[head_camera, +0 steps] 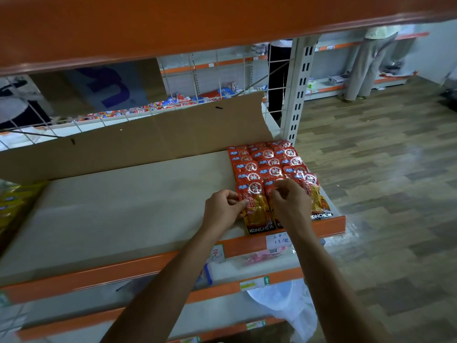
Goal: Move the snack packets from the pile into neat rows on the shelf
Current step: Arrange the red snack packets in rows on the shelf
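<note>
My left fingers (235, 198) pinch the left edge of the front packet (256, 211); my right fingers (284, 188) pinch the next packet (270, 184) near its top. Both lie among the packets (268, 162), three overlapping rows at the right end of the shelf (123, 206), before a cardboard sheet (148, 137).

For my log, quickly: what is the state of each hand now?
Left hand: pinches the left front packet.
Right hand: pinches the middle front packet.

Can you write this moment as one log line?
stage: arranging | left hand: pinches left front packet | right hand: on middle front packet, grip unclear
</note>
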